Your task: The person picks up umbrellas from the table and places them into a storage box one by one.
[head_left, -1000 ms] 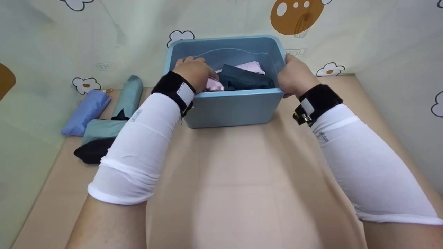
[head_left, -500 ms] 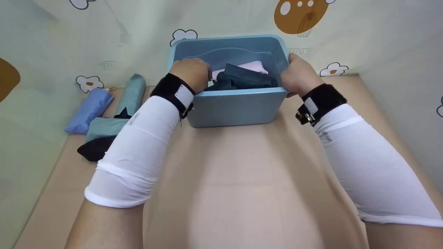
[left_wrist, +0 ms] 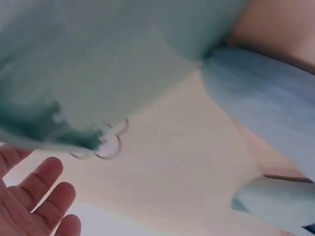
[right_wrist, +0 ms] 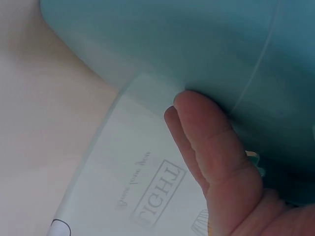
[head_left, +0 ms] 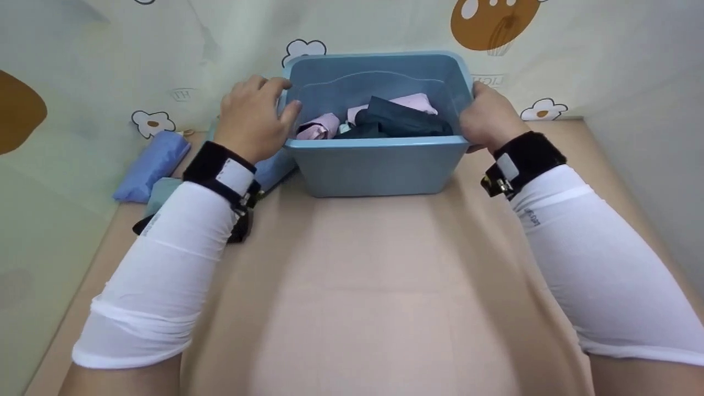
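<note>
In the head view, a blue plastic storage bin [head_left: 385, 168] stands at the back, holding a dark rolled cloth bundle [head_left: 407, 119] and pink fabric bundles [head_left: 324, 126]. My left hand [head_left: 256, 118] is beside the bin's left rim, fingers spread and slightly bent, nothing in its grasp. Fingers of that hand [left_wrist: 42, 184] show near the rim in the left wrist view. My right hand [head_left: 489, 116] grips the right end of the bin at its rim. Its fingers [right_wrist: 209, 132] lie against the outer wall in the right wrist view.
Left of the bin lie a periwinkle fabric bundle [head_left: 154, 165], a green one [head_left: 162, 192] and a grey-blue one [head_left: 276, 169], partly behind the left arm. A patterned wall covering [head_left: 363, 27] rises behind the bin. Beige cloth [head_left: 374, 286] covers the surface in front.
My left hand has come out of the bin and moved left to its rim. A pink bundle shows in the bin's left end, and a grey-blue bundle now shows beside the bin. The right hand keeps its grip.
</note>
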Tool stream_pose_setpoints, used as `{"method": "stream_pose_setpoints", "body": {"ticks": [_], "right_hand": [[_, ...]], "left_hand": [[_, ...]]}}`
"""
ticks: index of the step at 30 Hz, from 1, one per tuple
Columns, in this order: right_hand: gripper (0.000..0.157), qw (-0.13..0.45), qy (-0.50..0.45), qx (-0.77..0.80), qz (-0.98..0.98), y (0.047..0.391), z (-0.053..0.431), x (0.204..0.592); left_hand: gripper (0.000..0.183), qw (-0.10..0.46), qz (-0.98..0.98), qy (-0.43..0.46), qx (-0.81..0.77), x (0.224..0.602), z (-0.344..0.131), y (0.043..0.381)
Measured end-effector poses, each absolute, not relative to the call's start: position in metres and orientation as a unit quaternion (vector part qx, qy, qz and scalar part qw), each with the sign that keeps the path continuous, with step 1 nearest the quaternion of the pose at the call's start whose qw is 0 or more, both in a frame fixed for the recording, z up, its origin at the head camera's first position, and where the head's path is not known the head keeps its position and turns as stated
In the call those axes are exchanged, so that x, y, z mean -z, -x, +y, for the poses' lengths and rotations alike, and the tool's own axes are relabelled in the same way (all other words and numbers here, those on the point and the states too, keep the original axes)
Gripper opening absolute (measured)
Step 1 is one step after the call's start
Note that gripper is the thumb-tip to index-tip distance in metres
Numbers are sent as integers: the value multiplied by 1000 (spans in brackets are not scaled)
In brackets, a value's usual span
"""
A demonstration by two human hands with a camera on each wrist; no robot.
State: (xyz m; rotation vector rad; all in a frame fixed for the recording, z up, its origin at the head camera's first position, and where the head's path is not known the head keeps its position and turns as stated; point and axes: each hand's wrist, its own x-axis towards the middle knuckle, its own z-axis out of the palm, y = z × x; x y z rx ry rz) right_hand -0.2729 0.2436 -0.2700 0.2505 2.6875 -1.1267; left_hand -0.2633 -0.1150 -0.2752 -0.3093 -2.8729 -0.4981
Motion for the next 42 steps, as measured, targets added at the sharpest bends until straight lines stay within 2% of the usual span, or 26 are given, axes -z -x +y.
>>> {"method": "stream_pose_setpoints", "body": {"ticks": [9,12,18,22,31,42], "right_hand": [[68,102,-81,379,916,274,246,273],[65,95,-79,380,917,275,246,273],[66,99,-82,379,916,275,246,273],[65,100,-81,379,916,274,246,273],[66,97,-78,386,914,272,243,273],[66,88,-75,388,915,271,240,272]], "left_hand": [[51,88,-977,67,184,300,-147,253],[61,46,-983,56,171,311,-152,253],[85,-75,-987,59,129,331,-148,253],[92,-118,-986,59,104,341,-145,255],[89,-156,-984,39,79,356,-140,258],[86,-139,-987,45,64,370,-144,264]]}}
